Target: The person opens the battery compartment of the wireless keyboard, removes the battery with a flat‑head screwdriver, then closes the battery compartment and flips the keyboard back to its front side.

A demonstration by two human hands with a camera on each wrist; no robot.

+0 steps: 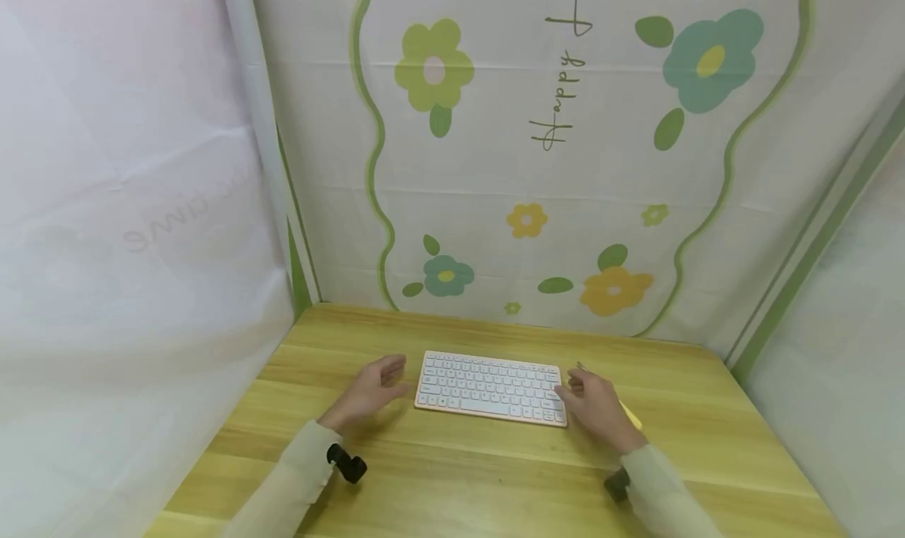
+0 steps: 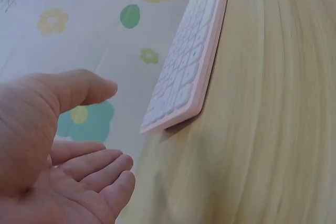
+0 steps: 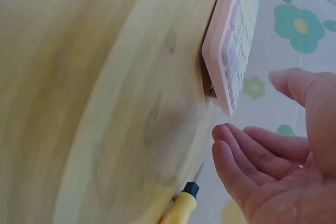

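Two hands (image 1: 368,389) (image 1: 599,403), keyboard (image 1: 491,389) between, cloth (image 1: 488,161) reading "Happy"

Pale sleeves (image 1: 288,477) — black wrist cameras (image 1: 347,465)

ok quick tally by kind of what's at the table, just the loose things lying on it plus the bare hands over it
Keyboards: 1, the white keyboard with pink edges
Screwdrivers: 1, the yellow-handled screwdriver
Hands: 2, the left hand and the right hand
Total: 4
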